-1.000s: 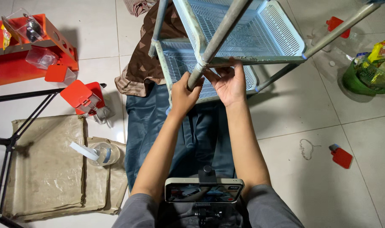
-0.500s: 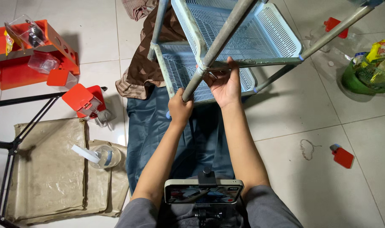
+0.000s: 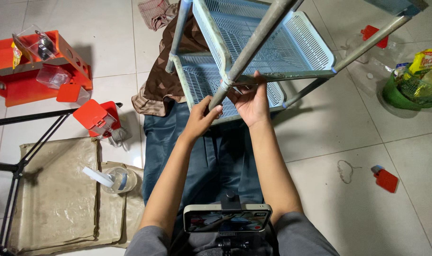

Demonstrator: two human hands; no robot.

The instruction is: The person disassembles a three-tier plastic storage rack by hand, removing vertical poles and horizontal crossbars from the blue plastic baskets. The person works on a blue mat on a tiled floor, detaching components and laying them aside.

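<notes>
Two light blue plastic trays [image 3: 292,42] sit in one rack. Three grey metal poles show. The nearest pole [image 3: 247,50] slants from the lower left up to the upper right, over blue cloth [image 3: 178,142]. The left hand [image 3: 200,119] cups the pole's low end, fingers loosely bent. The right hand [image 3: 252,102] grips the lower tray's rim, arm straight.

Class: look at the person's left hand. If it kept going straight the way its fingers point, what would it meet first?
The left hand points up and slightly right, fingers at the grey pole of the rack. It would likely meet that pole first, then the light blue tray behind it, though depth is hard to judge from above.
</notes>
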